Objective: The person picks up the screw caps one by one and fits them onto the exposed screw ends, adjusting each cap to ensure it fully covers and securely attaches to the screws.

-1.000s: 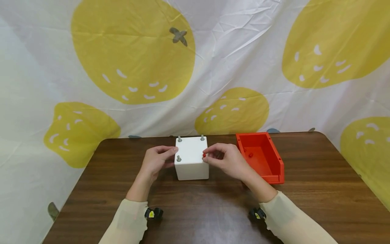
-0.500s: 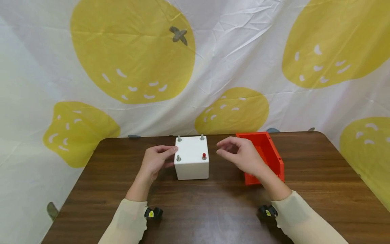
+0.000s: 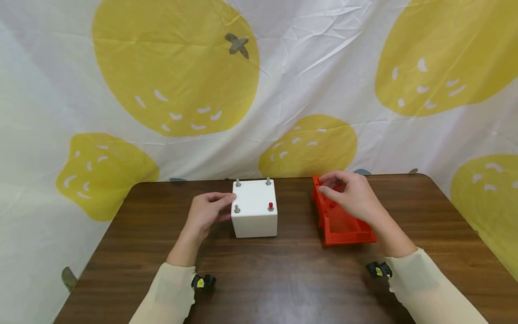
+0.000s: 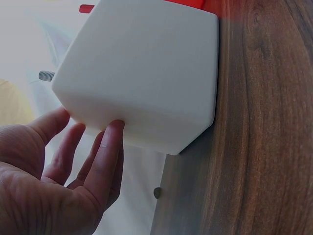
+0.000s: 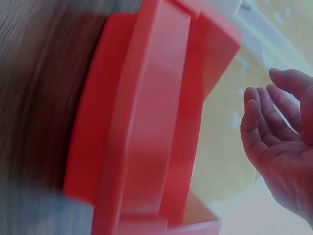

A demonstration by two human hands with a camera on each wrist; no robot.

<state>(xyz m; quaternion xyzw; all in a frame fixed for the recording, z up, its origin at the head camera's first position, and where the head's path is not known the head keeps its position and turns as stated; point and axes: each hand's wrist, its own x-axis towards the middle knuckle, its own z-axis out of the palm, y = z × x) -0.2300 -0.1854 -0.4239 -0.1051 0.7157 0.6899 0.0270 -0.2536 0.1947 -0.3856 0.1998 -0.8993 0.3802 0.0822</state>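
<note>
A white box-shaped block point(image 3: 254, 198) stands on the table with a threaded metal stud near each top corner. On the near right stud sits a small red cap point(image 3: 270, 205); the other studs are bare metal. My left hand point(image 3: 210, 210) rests its fingertips against the block's left side, thumb at the top edge. In the left wrist view, the fingers point(image 4: 105, 156) are mostly straight against the white face. Over the red bin point(image 3: 328, 225) hovers my right hand point(image 3: 352, 193), loosely curled with nothing in it. A small red piece point(image 3: 332, 204) lies in the bin.
The brown wooden table point(image 3: 291, 274) runs back to a white cloth point(image 3: 307, 54) printed with yellow fruit. The bin's raised walls stand to the right of the block, with a gap of tabletop between them.
My right hand has let go of the red cap, leaving it on the near right stud, and has moved right to above the red bin. The left hand and block have stayed in place.
</note>
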